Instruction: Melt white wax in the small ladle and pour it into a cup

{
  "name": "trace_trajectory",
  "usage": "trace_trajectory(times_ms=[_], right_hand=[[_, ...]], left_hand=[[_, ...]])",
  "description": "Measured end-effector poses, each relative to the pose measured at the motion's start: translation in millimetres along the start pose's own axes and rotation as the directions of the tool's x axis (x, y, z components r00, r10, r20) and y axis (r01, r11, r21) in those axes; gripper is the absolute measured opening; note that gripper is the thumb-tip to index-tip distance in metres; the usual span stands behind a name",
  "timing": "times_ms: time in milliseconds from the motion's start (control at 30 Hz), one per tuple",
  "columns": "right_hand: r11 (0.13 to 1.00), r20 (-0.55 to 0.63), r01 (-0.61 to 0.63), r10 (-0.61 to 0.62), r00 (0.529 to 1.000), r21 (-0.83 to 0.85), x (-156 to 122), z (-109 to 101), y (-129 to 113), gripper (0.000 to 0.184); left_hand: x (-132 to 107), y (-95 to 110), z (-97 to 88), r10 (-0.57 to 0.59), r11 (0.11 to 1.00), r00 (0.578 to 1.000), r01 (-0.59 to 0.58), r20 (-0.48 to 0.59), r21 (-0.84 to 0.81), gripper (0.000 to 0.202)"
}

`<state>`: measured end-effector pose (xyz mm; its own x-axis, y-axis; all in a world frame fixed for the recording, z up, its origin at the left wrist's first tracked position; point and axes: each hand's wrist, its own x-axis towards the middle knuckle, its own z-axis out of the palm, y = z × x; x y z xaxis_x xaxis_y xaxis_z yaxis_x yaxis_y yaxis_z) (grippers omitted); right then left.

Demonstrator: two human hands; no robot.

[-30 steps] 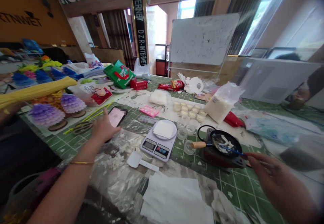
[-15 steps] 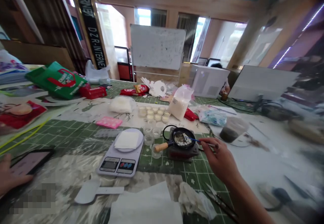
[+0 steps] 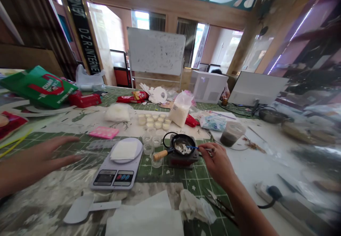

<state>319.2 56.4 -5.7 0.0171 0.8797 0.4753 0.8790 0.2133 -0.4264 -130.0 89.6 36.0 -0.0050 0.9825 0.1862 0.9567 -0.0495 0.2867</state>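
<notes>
My right hand (image 3: 216, 159) pinches a thin blue stick (image 3: 192, 147), its tip among white chunks (image 3: 182, 148) in a small black frying pan (image 3: 191, 139). The pan has a wooden handle (image 3: 160, 155) and sits on a small hot plate (image 3: 181, 162). On the left, my left hand (image 3: 39, 165) is stretched out over the table, fingers apart and nothing between them, a little blurred. Nearest to it are a clear plastic tray (image 3: 102, 144) and a white kitchen scale (image 3: 113, 168) with folded white paper (image 3: 124, 150) on its plate.
Clear empty cups (image 3: 148, 147) stand between scale and pan, with several filled cups (image 3: 158, 124) behind. A bag of white granules (image 3: 181, 110) stands beyond. Scissors (image 3: 220, 204), crumpled tissue (image 3: 195, 207) and a white scoop (image 3: 80, 209) lie in front. A power strip (image 3: 279, 205) is at right.
My left hand has left the phone at the far left and moved right and up, opening over the table. The view has turned slightly right. My right hand stays at the pan with the stick.
</notes>
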Motion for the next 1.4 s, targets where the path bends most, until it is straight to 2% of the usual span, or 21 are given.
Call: trace_trajectory(times_ms=[67, 133, 167, 200, 267, 367, 467, 533, 700, 1033, 1167, 1400], right_hand=[[1.0, 0.003, 0.004, -0.004, 1.0, 0.004, 1, 0, -1, 0.021], [1.0, 0.007, 0.0, 0.0, 1.0, 0.008, 3, -1, -2, 0.02], [1.0, 0.001, -0.003, 0.003, 1.0, 0.011, 3, -1, -2, 0.021], [1.0, -0.01, -0.004, 0.004, 1.0, 0.014, 4, -1, -2, 0.021], [1.0, -0.021, 0.002, -0.001, 1.0, 0.015, 6, -2, -3, 0.021], [1.0, 0.005, 0.012, -0.012, 1.0, -0.001, 9, -4, -6, 0.021], [1.0, 0.035, 0.019, -0.019, 0.999, -0.019, 12, -6, -10, 0.021], [0.999, 0.052, 0.031, -0.03, 0.998, -0.024, 14, -6, -13, 0.021], [0.999, 0.046, 0.022, -0.021, 0.999, -0.039, 18, -3, -16, 0.021], [0.994, 0.044, 0.017, -0.012, 0.999, -0.105, 17, -3, -14, 0.018], [0.995, 0.08, 0.049, -0.042, 0.996, -0.083, 19, -5, -16, 0.019], [0.997, 0.078, 0.054, -0.049, 0.996, -0.063, 18, -5, -19, 0.018]], left_hand=[[9, 45, -5.7, 0.147, 0.987, 0.986, -0.142, 0.076, -0.075, 0.047], [13, 90, -8.6, 0.349, 0.93, 0.933, -0.334, 0.087, -0.151, 0.037], [13, 110, -7.4, 0.402, 0.908, 0.909, -0.382, 0.106, -0.171, 0.035], [13, 127, -4.1, 0.433, 0.894, 0.891, -0.404, 0.137, -0.194, 0.036], [15, 154, 8.7, 0.411, 0.902, 0.895, -0.372, 0.176, -0.218, 0.042], [21, 175, 36.6, 0.388, 0.914, 0.872, -0.322, 0.299, -0.248, 0.044], [26, 184, 61.2, 0.386, 0.921, 0.813, -0.309, 0.435, -0.238, 0.046], [28, 187, 70.8, 0.402, 0.916, 0.779, -0.332, 0.482, -0.227, 0.042], [31, 190, 77.3, 0.425, 0.905, 0.743, -0.37, 0.517, -0.211, 0.035], [33, 189, 81.9, 0.417, 0.907, 0.744, -0.377, 0.522, -0.187, 0.036], [33, 187, 86.0, 0.418, 0.906, 0.758, -0.39, 0.501, -0.167, 0.038], [31, 188, 86.6, 0.425, 0.901, 0.754, -0.407, 0.5, -0.151, 0.039]])
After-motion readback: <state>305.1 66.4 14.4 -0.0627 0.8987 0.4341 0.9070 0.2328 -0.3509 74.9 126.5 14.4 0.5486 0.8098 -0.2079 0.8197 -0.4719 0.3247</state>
